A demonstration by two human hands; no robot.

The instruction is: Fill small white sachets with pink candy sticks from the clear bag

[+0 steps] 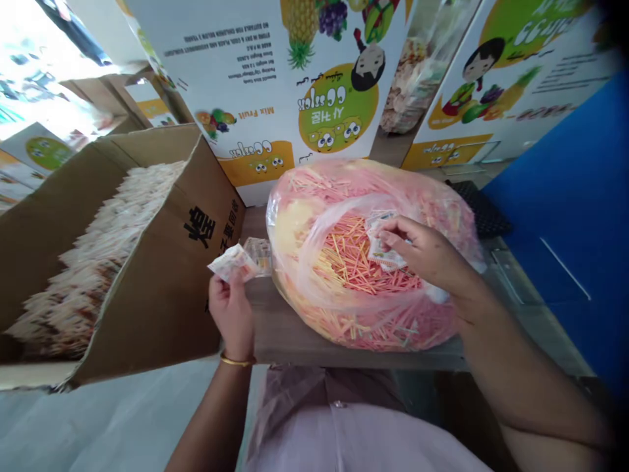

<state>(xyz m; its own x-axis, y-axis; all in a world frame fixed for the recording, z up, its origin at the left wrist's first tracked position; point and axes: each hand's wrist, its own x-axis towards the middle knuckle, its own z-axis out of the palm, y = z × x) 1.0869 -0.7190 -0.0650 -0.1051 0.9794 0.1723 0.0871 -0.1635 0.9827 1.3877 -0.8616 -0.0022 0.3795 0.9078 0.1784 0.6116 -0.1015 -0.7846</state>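
Note:
A large clear plastic bag (289,269) lies open on the table, full of thin pink and yellow sticks (351,252). Over its mouth my right hand (417,249) is closed on white printed packets (386,259); how many I cannot tell. To the left of the bag, my left hand (230,305) pinches a small white printed packet (233,262) between thumb and fingers. Just behind that packet, a small clear plastic container (259,255) stands against the bag's left side; its contents cannot be made out.
At left stands an open cardboard box (162,288) heaped with white packets (113,242). Tall printed cartons (236,98) line the back, with a clear bag of packets (407,78) between them. A blue panel (565,216) bounds the right, near a dark basket (479,210).

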